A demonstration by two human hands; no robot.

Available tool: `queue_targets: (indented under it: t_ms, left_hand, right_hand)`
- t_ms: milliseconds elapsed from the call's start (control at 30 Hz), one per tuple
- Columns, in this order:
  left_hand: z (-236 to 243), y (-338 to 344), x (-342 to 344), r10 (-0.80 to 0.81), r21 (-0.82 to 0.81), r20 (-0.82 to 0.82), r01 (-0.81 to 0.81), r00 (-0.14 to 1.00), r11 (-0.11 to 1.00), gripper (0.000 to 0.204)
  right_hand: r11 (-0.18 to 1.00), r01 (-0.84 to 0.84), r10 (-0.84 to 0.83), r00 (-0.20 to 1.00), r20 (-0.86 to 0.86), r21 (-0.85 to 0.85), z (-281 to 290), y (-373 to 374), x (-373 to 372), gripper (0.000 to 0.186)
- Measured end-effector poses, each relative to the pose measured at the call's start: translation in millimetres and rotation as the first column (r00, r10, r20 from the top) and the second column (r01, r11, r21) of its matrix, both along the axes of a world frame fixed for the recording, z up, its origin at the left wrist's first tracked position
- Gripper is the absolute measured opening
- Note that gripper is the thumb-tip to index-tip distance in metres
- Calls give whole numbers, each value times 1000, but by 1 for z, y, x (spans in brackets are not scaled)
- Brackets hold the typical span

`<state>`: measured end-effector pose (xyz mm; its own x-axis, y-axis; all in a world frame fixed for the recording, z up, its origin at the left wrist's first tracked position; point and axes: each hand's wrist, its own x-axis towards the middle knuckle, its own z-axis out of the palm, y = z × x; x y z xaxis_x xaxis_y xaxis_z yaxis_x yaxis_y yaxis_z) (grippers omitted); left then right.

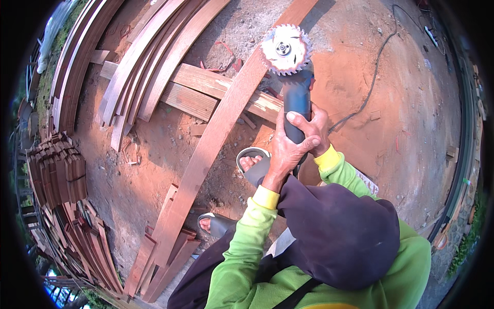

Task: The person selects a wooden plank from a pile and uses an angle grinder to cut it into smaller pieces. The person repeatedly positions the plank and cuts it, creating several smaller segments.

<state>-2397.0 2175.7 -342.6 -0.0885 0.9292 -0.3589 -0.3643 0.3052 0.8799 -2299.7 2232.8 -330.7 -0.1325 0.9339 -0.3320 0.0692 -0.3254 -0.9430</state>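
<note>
Angle grinder (297, 103), dark-bodied, is held up in both hands right of centre, its head pointing away from the person. The left hand (284, 153) is wrapped round the lower body from the left, and the right hand (321, 129) grips it from the right, the two touching with their thumbs crossing over the casing. A toothed circular saw blade (275, 56), pale-faced and fixed by a central nut, sits on the head. In this view it overlaps the edge of a long reddish-brown plank (217, 136); whether they touch, I cannot tell. Close below the hands are yellow cuffs (266, 197) on bright green sleeves (231, 257), with a rounded mass of dark cloth (342, 234) between them. Two open-toed sandals (222, 225) rest on the reddish soil (355, 149), to the right of the plank. The plank runs diagonally, passing over two crosswise boards (189, 100); beside its near end lie shorter wood offcuts (172, 270). A black power cord (377, 69) curves over the ground to the right of the grinder. Farther left stand a bundle of wood pieces (59, 172) and a spread of thin strips (92, 244), and toward the upper left long boards (149, 56) lie stacked side by side.
</note>
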Motion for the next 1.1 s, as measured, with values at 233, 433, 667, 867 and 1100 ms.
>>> queue_targets:
  t_ms: [233, 433, 667, 867, 1100]
  left_hand:
    - [-7, 7, -16, -185, 52, 166, 179, 969, 982, 119]
    - [-2, 11, -1, -213, -41, 154, 222, 965, 974, 98]
    - [-4, 15, 16, -256, -37, 96, 261, 962, 965, 94]
    - [9, 10, 10, -283, -37, -3, 282, 959, 959, 94]
    - [10, 8, 2, -318, -33, -90, 316, 944, 948, 92]
  right_hand:
    - [959, 50, -187, 851, -492, -279, -25, 29, 20, 62]
    - [924, 87, -304, 757, -578, -371, -28, 22, 41, 49]
    - [929, 95, -285, 801, -526, -358, -31, 25, 60, 62]
    - [944, 50, -250, 754, -608, -326, -40, 19, 56, 63]
    - [961, 26, -204, 740, -641, -276, -25, 21, 44, 58]
